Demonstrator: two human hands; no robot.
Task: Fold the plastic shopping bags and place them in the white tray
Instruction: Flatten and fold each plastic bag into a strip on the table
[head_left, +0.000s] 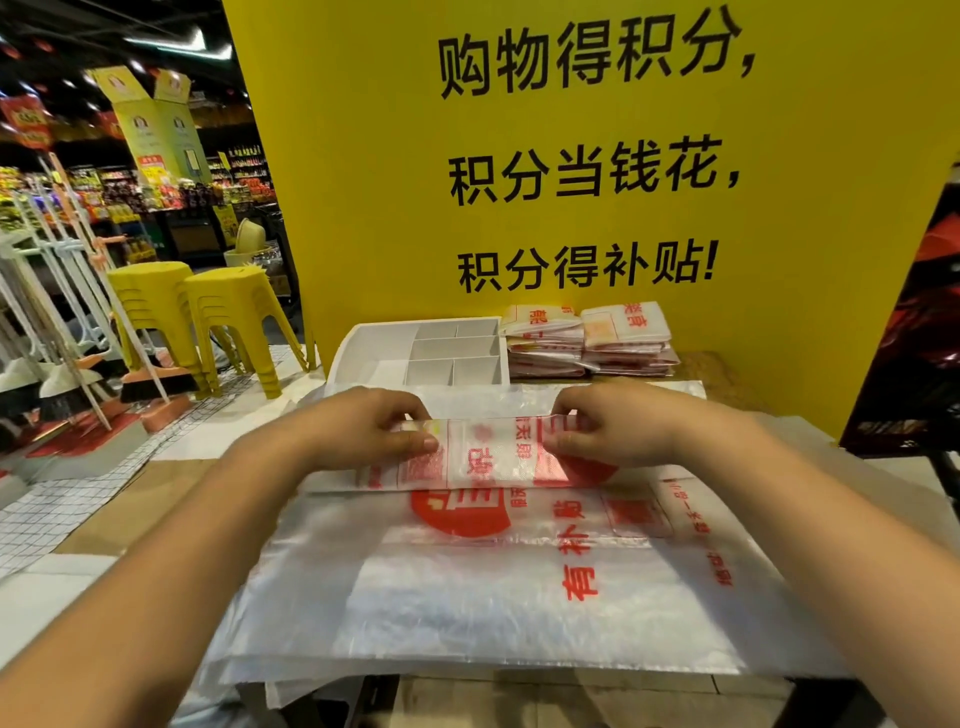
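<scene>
Centre frame: left grip (363, 422) and right grip (623, 427) each pinched one end of the bag (493, 458), seemingly light, limp, slippery film best held by its edges.

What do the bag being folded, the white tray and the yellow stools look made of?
Bag being folded: thin translucent plastic film, glossy and crinkled; red print shows through. White tray: probably rigid plastic, matte, with thin moulded dividers. Yellow stools: likely moulded plastic, slight sheen, nested in stacks.

Left hand (363, 428), right hand (618, 431) on bag (493, 457)
</scene>
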